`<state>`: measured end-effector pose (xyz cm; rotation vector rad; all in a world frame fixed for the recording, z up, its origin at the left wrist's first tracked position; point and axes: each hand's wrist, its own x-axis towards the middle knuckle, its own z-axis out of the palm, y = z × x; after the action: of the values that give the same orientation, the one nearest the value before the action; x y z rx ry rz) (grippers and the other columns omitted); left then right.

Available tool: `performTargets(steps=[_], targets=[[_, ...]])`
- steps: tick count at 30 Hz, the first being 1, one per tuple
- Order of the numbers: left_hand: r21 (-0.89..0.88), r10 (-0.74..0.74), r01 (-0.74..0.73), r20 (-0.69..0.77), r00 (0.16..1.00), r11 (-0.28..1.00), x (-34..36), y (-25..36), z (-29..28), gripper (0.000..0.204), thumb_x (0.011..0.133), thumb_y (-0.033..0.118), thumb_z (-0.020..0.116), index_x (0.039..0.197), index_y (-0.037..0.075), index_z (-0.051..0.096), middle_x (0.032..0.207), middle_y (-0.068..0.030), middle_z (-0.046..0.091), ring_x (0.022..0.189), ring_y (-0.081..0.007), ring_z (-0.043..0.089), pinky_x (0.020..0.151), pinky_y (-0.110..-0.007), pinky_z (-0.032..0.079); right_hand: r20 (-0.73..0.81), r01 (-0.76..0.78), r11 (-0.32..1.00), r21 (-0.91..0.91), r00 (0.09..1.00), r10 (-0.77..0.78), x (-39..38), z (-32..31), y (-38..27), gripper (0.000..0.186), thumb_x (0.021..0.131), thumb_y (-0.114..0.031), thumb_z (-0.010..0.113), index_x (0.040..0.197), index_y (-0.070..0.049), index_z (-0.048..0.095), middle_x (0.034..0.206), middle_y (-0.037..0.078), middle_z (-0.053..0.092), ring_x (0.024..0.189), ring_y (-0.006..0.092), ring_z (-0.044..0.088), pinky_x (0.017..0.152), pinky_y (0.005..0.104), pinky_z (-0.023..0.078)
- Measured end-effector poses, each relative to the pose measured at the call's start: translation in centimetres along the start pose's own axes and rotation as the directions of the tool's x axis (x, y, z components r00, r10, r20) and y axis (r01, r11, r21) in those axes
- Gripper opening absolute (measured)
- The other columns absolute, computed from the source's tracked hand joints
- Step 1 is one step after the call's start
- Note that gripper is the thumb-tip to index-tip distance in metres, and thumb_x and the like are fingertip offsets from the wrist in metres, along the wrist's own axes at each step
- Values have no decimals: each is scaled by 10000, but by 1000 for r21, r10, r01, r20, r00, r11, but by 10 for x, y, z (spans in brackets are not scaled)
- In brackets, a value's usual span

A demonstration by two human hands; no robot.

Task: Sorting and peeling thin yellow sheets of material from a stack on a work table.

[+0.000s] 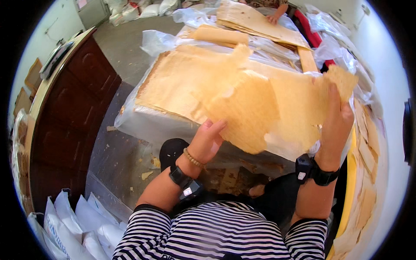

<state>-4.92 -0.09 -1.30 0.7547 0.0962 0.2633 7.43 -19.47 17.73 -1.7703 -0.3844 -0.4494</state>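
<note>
Under my left hand's [207, 142] thumb is the near edge of a thin, tan, ragged-edged sheet piece [247, 112], held slightly above a wide stack of similar sheets [173, 80]. The material looks dry and thin; its exact kind is unclear. Raised at the right, my right hand [336, 121] grips a smaller torn tan piece [343, 82] that sticks up past its fingers. Part of that grip is hidden behind the back of the hand. The stack rests on a table covered with clear plastic film [143, 123].
Across the table, another person's hand [273, 18] touches a second sheet stack [255, 21]. A dark wooden cabinet [71, 112] stands on the left, with white sacks [65, 225] below it. Broken tan pieces [368, 143] lie at the right, beside a yellow edge [352, 182]. Scraps litter the floor.
</note>
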Motion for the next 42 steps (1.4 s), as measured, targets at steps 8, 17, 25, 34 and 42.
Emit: performTargets(steps=[8, 17, 25, 34, 42], targets=[[396, 112, -53, -129, 985, 917, 50, 65, 9, 273, 921, 195, 652, 1121, 11, 621, 941, -45, 683, 797, -130, 656, 678, -278, 514, 6, 388, 896, -214, 918, -396, -14, -4, -4, 239, 957, -163, 623, 1118, 0, 692, 1026, 84, 722, 896, 135, 664, 788, 255, 501], [979, 362, 201, -199, 911, 34, 137, 145, -147, 497, 823, 220, 724, 1234, -28, 594, 998, -124, 687, 853, -215, 665, 744, -318, 534, 763, 689, 719, -93, 514, -393, -84, 107, 84, 549, 799, -287, 760, 1254, -34, 587, 1251, 172, 616, 1150, 330, 582, 971, 427, 447], [965, 460, 255, -253, 851, 58, 157, 132, -162, 550, 816, 205, 706, 1319, 27, 572, 1078, -174, 695, 940, -247, 676, 811, -330, 525, 755, 637, 753, -164, 573, -320, -99, 107, 128, 392, 824, -224, 729, 1150, -32, 627, 1197, 156, 626, 1088, 343, 593, 925, 418, 467], [859, 529, 189, 107, 842, -476, 116, 101, -75, 573, 844, 306, 723, 1304, 14, 544, 1280, -198, 594, 1166, -337, 564, 970, -402, 457, 696, -622, 781, -50, 539, 474, -135, -10, 151, 283, 953, -235, 601, 1132, -17, 602, 1013, 128, 700, 886, 231, 678, 744, 351, 554], [741, -23, -527, 571, 821, -417, 25, -53, 20, 600, 805, 361, 743, 1281, 56, 545, 1366, -174, 510, 1308, -323, 448, 1103, -446, 332, 334, -853, 163, 495, 361, 871, -125, -80, 209, 316, 975, -383, 569, 1080, -85, 566, 1004, 95, 661, 867, 200, 643, 744, 384, 556]])
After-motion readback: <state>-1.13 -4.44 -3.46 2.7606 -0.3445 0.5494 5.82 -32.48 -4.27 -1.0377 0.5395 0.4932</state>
